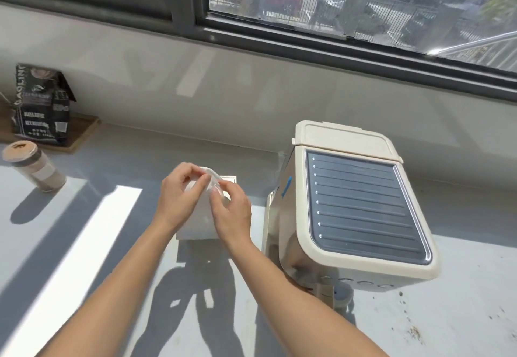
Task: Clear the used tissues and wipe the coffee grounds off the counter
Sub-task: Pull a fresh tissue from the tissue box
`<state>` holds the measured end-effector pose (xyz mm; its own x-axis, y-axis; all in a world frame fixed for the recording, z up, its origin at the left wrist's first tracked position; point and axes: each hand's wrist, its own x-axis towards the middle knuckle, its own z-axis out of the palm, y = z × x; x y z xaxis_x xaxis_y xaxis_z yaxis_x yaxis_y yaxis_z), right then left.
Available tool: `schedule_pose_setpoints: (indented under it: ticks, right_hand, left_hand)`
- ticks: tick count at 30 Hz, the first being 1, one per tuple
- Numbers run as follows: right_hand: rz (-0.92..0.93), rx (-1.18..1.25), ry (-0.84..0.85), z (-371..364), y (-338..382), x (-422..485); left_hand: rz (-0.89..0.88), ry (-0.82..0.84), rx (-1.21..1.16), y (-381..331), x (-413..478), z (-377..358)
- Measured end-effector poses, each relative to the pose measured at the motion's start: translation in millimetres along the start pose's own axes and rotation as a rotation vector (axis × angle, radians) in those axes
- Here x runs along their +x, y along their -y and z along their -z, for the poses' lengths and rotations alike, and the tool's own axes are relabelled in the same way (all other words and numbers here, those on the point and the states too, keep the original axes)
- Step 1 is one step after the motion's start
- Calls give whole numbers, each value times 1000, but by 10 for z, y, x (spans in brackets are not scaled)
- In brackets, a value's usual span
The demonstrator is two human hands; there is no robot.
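A white tissue box stands on the grey counter just left of the coffee machine. Both my hands are over its top. My left hand and my right hand pinch a white tissue that sticks up out of the box, fingertips closed on it from either side. Dark coffee grounds lie scattered on the counter at the right, in front of the machine. No used tissues show in this view.
A cream coffee machine with a dark ribbed top stands right of the box. A black coffee bag sits on a wooden board at the far left, with a lidded jar of brown powder before it. A window runs along the back wall.
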<state>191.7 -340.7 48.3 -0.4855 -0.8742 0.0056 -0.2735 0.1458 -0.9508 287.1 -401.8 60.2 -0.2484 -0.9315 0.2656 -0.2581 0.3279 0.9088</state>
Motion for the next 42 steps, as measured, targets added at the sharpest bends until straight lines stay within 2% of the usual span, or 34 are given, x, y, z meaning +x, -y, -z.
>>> schedule_pose_setpoints:
  ticks: [9,13,15,18,21,24,29,32,37,40,42]
  right_hand:
    - [118,329,80,354,532,-373]
    - [36,474,222,488,579,-570]
    - [12,502,265,555,564,-679]
    - [-16,497,268,678,519,-874]
    - [-17,481,340,865,508,-1130]
    - [-1,395,504,1151,454,-1416]
    - [100,235,695,1910,187,-1831]
    - [89,247,656,2458,-51,-2049]
    - [-65,279,473,3276,-635,-2312]
    - [-136,271,418,3706,-975,-2457]
    - [-196,236,434,3963,-1153,-2523]
  left_hand:
    - [71,73,-236,-613,-256,503]
    - [349,62,-490,-684,-585,588]
    - [426,149,-530,-687,-786,584]
    - [417,303,-564,-749,-1153,509]
    - [403,265,-558,-922,-1490,393]
    - [366,234,-526,-1129,-1813,280]
    - [349,144,-519,-1598,-2431,-229]
    - [367,147,-532,-1869,-2791,-686]
    - [505,178,-522,-2036,-3391,-1582]
    - [691,373,-479,-1938,-3708,-1987]
    - [778,435,-451,-1864,-3880,-2212]
